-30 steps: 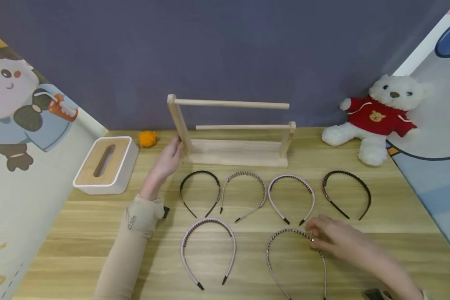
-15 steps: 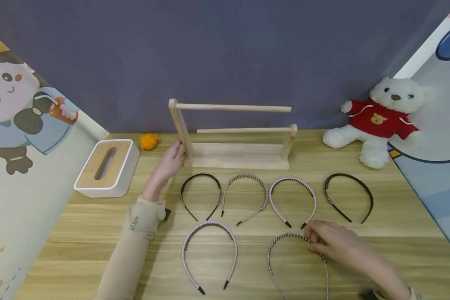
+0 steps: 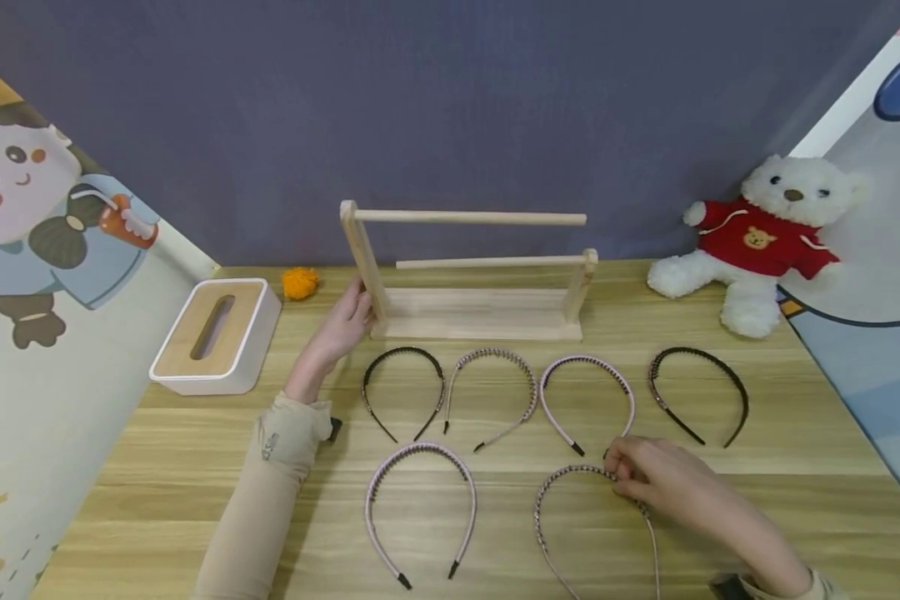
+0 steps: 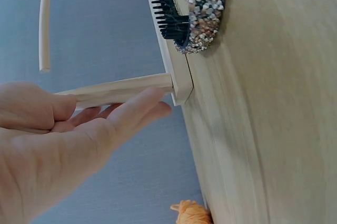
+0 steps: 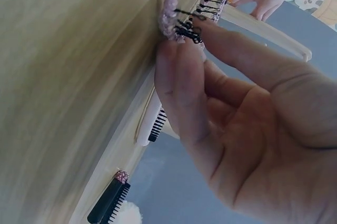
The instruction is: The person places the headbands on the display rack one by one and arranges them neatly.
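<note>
My left hand point(image 3: 342, 321) is at the left post of a pale wooden rack point(image 3: 476, 312); in the left wrist view its thumb and fingers point(image 4: 131, 111) lie around the post. The rack has two bare horizontal rods. My right hand point(image 3: 663, 475) pinches the upper right of a beaded, toothed headband point(image 3: 546, 492) at the front; the right wrist view shows fingertips on its pinkish band point(image 5: 171, 3). The headband's lower ends run out of the head view. Behind it lie a black headband point(image 3: 401, 350), a beaded one point(image 3: 528, 375), a pink one point(image 3: 585, 360) and another black one point(image 3: 735, 387).
Another pink headband point(image 3: 420, 447) lies at front left. A tissue box point(image 3: 213, 333) and an orange pom-pom point(image 3: 300, 283) stand left of the rack. A white teddy bear point(image 3: 757, 237) in a red top sits at back right. A dark blue wall point(image 3: 450, 100) rises behind the table.
My right hand has shifted slightly left and closed its fingertips on the front beaded headband. The left hand stays at the rack's post. The whole head view has shifted slightly.
</note>
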Available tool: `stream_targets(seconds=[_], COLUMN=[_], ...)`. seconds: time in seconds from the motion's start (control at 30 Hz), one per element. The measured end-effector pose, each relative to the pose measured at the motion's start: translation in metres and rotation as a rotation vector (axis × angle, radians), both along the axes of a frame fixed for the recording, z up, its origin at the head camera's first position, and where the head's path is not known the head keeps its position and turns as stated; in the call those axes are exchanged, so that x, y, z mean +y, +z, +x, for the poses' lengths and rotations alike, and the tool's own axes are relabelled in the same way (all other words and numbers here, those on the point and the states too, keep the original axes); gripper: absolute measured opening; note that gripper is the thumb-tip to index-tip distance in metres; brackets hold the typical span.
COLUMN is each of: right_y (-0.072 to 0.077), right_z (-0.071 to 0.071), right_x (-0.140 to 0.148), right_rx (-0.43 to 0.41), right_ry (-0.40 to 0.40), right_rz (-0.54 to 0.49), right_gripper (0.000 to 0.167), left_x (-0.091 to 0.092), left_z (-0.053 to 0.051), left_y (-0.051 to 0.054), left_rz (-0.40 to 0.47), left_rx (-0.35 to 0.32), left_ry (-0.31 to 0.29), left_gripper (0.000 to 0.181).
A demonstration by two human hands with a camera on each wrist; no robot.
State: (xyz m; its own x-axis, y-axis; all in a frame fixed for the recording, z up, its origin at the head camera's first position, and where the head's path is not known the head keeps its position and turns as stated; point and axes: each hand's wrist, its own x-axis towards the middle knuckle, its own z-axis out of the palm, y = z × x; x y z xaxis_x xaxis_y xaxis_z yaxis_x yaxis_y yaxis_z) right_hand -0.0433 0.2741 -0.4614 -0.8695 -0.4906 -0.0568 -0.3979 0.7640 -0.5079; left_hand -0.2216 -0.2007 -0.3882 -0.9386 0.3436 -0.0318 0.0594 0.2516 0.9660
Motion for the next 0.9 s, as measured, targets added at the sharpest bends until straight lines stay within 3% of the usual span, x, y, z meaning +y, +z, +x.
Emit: stream_targets(seconds=[0.1,0.27,0.33,0.5,0.63,0.7,0.87,0.9], right_y=[-0.004,0.021,0.02,-0.012,-0.022,-0.004,0.067,0.075], right_z=[-0.001,0.003,0.003,-0.002,-0.004,-0.001,0.01,0.011], right_x=[0.0,-0.01,-0.009,0.009,0.019,0.012,-0.013,-0.015], right_rx=[0.013,-0.004,0.0,0.022,-0.005,-0.038,-0.158,-0.179], right_ry=[-0.026,-0.014,-0.017,-0.031,-0.005,-0.013,-0.008,-0.008], right_rz=[0.029,0.008,-0.004,-0.004,0.009,0.008,-0.077,-0.088], right_gripper=[0.026,0.019,0.019,0.018,0.019,0.019,0.012,0.011], left_x=[0.0,0.002,0.002,0.001,0.001,0.001,0.003,0.004], left_z=[0.0,0.001,0.001,0.001,0.001,0.001,0.002,0.002], left_y=[0.001,0.002,0.002,0.002,0.001,0.0,0.0,0.0], left_rz=[0.008,0.009,0.004,-0.005,-0.01,-0.014,-0.006,-0.003], left_rx=[-0.013,-0.026,-0.023,-0.02,-0.007,-0.002,0.0,0.0], left_ry=[0.005,0.021,0.028,0.053,0.057,0.056,0.051,0.049], left_gripper=[0.057,0.056,0.056,0.055,0.054,0.053,0.053,0.053])
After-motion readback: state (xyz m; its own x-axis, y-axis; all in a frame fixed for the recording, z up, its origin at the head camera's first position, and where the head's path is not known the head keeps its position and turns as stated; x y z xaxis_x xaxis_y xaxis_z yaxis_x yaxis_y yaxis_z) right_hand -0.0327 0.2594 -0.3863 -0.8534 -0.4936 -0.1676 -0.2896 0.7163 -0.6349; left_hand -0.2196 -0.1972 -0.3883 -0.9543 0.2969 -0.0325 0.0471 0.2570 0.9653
